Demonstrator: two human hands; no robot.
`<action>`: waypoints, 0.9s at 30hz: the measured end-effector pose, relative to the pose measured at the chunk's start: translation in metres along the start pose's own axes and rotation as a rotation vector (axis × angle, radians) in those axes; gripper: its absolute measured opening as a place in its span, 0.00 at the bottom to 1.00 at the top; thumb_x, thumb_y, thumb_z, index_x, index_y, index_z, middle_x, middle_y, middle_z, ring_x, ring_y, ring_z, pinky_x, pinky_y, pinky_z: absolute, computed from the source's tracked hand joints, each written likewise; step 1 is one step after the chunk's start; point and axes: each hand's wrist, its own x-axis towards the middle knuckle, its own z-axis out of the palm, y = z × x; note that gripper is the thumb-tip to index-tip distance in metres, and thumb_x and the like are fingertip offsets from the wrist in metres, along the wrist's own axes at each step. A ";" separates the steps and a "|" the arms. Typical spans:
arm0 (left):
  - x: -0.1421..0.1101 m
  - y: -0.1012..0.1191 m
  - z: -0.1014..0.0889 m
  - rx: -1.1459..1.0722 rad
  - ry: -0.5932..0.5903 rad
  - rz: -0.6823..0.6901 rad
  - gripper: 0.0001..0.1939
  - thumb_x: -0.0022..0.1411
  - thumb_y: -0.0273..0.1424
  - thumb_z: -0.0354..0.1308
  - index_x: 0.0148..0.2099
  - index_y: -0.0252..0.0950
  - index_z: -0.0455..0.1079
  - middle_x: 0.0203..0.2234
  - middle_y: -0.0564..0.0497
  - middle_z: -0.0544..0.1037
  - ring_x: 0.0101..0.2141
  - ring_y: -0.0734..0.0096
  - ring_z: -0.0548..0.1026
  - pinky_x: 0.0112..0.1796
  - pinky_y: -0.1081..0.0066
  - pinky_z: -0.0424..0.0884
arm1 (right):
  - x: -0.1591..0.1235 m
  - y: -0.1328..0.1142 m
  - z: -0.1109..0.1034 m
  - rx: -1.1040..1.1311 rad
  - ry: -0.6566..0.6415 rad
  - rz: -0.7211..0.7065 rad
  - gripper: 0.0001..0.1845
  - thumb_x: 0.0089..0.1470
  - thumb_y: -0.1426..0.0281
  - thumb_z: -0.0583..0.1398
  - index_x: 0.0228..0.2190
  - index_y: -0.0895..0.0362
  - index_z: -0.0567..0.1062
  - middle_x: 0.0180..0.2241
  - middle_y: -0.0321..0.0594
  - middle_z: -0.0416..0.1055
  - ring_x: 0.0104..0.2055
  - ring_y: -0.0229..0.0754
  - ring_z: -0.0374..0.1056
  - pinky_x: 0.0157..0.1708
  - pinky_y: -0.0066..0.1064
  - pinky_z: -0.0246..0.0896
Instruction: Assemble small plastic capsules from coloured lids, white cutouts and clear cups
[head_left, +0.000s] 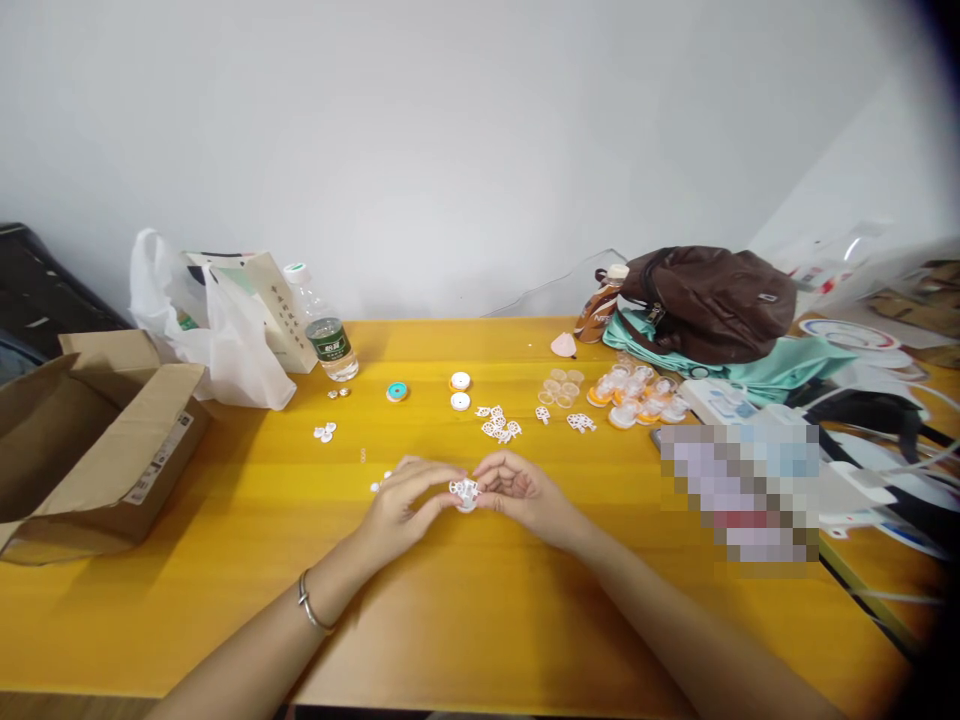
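Note:
Both my hands meet over the middle of the yellow table (225, 520). My left hand (405, 505) and my right hand (517, 490) pinch one small white lattice-like plastic piece (465, 492) between their fingertips, just above the tabletop. My left wrist carries a thin metal bangle (311, 603). Beyond the hands lie several more white lattice pieces (499, 424), two white-and-orange round caps (460, 390) and a teal ring (397, 391).
An open cardboard box (90, 440) stands at the left, with a white plastic bag (217, 320) and a water bottle (326, 330) behind it. At the right are clear and orange round parts (637, 395), a brown bag (709, 300) on teal cloth, and cables.

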 end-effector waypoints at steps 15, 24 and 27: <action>0.002 0.003 0.004 -0.128 -0.094 -0.145 0.11 0.57 0.29 0.53 0.44 0.37 0.68 0.37 0.48 0.75 0.38 0.71 0.72 0.41 0.70 0.67 | -0.004 -0.005 0.003 0.005 -0.002 -0.021 0.14 0.44 0.67 0.63 0.33 0.56 0.64 0.28 0.34 0.69 0.32 0.34 0.67 0.37 0.30 0.61; 0.005 0.006 0.000 -0.211 -0.129 -0.207 0.09 0.58 0.29 0.52 0.42 0.35 0.69 0.32 0.48 0.75 0.33 0.73 0.72 0.37 0.72 0.69 | -0.004 -0.003 0.005 -0.026 0.010 -0.038 0.14 0.44 0.67 0.63 0.32 0.55 0.64 0.28 0.34 0.68 0.32 0.34 0.66 0.37 0.30 0.61; 0.006 0.007 -0.002 -0.226 -0.165 -0.179 0.09 0.58 0.28 0.52 0.42 0.35 0.69 0.33 0.47 0.75 0.34 0.72 0.72 0.38 0.71 0.69 | -0.005 -0.002 0.005 -0.067 0.001 -0.046 0.14 0.44 0.68 0.63 0.33 0.55 0.64 0.28 0.35 0.68 0.32 0.33 0.66 0.37 0.29 0.61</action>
